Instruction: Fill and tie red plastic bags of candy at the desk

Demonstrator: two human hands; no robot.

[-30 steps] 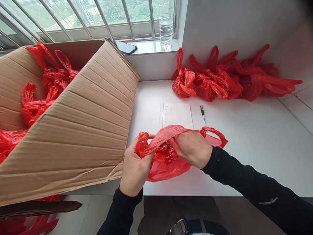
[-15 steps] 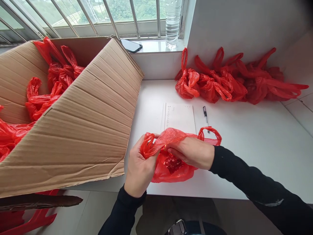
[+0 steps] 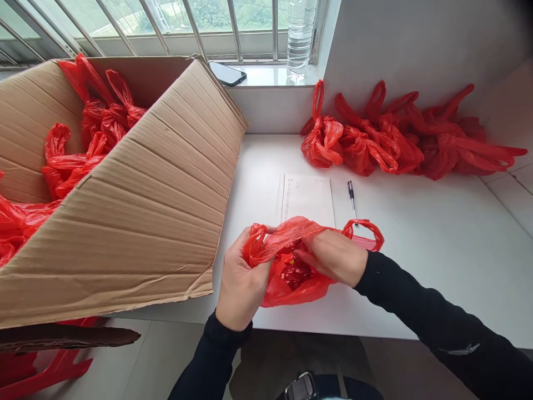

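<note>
A red plastic bag (image 3: 291, 297) rests near the front edge of the white table with its mouth spread. My left hand (image 3: 244, 280) is closed on the bag's left handle and rim, thumb toward the opening. My right hand (image 3: 335, 255) reaches inside the mouth, and its fingertips are hidden by the bag. Shiny red wrapped items (image 3: 296, 272) show in the opening, close to my right fingers; I cannot tell whether they are gripped. The bag's other handle (image 3: 368, 226) loops loosely above my right wrist.
A large cardboard box (image 3: 154, 205) with red bags stands at left. Behind the bag lie a notebook (image 3: 308, 197) and a pen (image 3: 352, 197). Several tied red bags (image 3: 375, 141) line the wall. A phone (image 3: 227, 74) and water bottle (image 3: 300, 39) are on the sill.
My right hand has shifted slightly to the right within the bag, and more of the shiny red items shows. My left hand keeps its hold. The camera view has moved a little.
</note>
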